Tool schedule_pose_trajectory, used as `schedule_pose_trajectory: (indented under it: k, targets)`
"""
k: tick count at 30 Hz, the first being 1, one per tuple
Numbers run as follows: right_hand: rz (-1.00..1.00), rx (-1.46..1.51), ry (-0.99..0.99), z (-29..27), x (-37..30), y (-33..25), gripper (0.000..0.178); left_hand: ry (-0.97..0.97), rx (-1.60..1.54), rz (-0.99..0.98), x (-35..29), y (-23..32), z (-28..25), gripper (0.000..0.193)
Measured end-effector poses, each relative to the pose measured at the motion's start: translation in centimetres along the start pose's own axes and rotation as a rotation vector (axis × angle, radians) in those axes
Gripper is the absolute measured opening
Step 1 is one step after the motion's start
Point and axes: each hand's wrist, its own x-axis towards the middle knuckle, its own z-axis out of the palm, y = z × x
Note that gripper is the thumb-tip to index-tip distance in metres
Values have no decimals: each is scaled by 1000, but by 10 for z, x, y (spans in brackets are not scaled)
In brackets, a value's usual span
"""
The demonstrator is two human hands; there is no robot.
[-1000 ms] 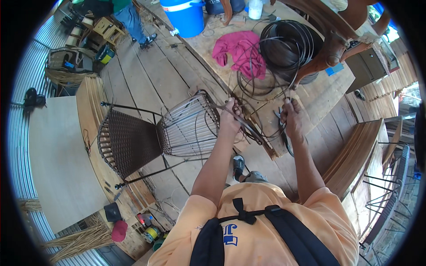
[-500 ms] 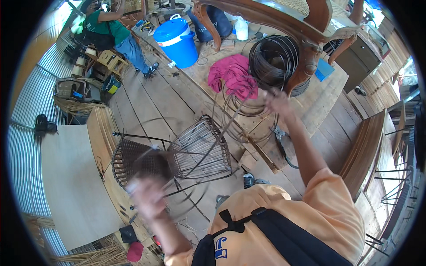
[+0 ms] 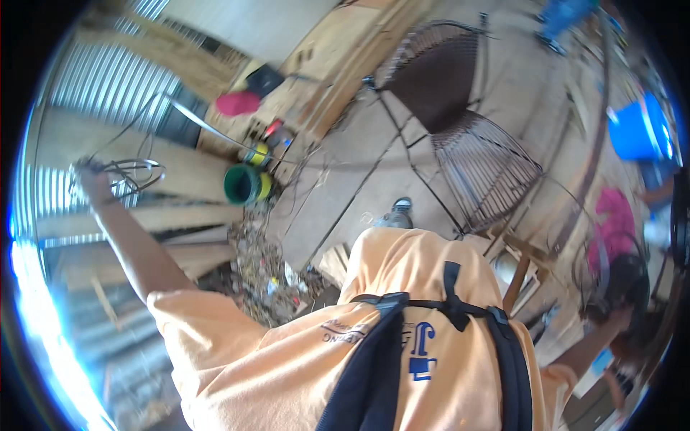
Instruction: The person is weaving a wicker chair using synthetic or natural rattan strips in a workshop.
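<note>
My left hand (image 3: 92, 181) is stretched far out to the left, closed around thin dark weaving strand (image 3: 156, 174) that hangs in loops beside it. A lighter stretch of strand runs from there toward the middle. My right arm reaches to the right, and my right hand (image 3: 614, 320) is by the dark strand coil (image 3: 627, 276) on the work table. Blur hides its fingers. Between my arms, on the floor ahead, lies a metal-framed chair with a dark woven panel (image 3: 435, 86) and a section of spaced strands (image 3: 485, 169).
A pink cloth (image 3: 614, 212) and a blue cooler (image 3: 636, 129) are at the right. A green bucket (image 3: 243, 184) stands left of my feet, near a scrap pile (image 3: 262, 269). Boards and corrugated sheeting line the left. Another person's blue trousers (image 3: 564, 20) show at the top right.
My view has swung left, so the chair and table now appear farther right. My left arm has swept outward with the strand, widening the distance between my hands.
</note>
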Motion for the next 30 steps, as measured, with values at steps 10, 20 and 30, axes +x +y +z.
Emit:
schedule_pose_trajectory:
  k: [10,20,30]
  targets:
    - [158,1193,-77,20,33,75,39,-286,1657,-168,-46,-169,25,46]
    - [503,1673,-197,-29,-27,-23,32,-1681,1756,-198,-397,-271,289,59]
    - [538,1457,32,-98,-93,-58,36,-2012,208,204,-710,-114,496,40]
